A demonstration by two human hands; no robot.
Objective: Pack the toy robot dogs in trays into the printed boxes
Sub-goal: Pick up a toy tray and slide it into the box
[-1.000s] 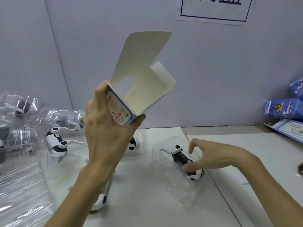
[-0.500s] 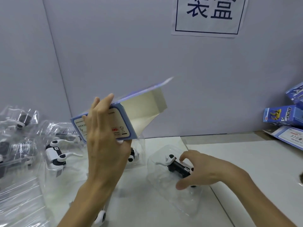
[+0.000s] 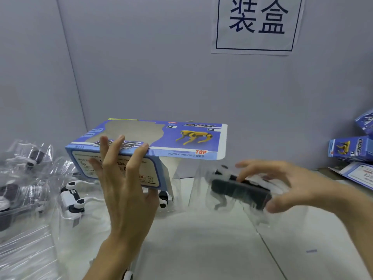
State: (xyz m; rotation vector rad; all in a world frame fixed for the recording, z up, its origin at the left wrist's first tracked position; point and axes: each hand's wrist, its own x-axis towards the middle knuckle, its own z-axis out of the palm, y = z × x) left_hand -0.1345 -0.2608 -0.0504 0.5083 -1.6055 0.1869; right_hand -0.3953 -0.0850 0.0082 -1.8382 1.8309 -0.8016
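Left hand (image 3: 125,190) grasps one printed box (image 3: 181,138); right of the box, right hand (image 3: 292,184) grips one trayed dog (image 3: 240,190); three packed boxes (image 3: 351,148) lie farther right.

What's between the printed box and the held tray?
Head view: only the printed box's own open flaps reach toward the tray; nothing else intervenes.

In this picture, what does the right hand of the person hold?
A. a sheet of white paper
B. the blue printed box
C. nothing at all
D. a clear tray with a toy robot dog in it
D: the right hand grips the clear tray with the black and white toy robot dog inside, while the left hand holds the printed box.
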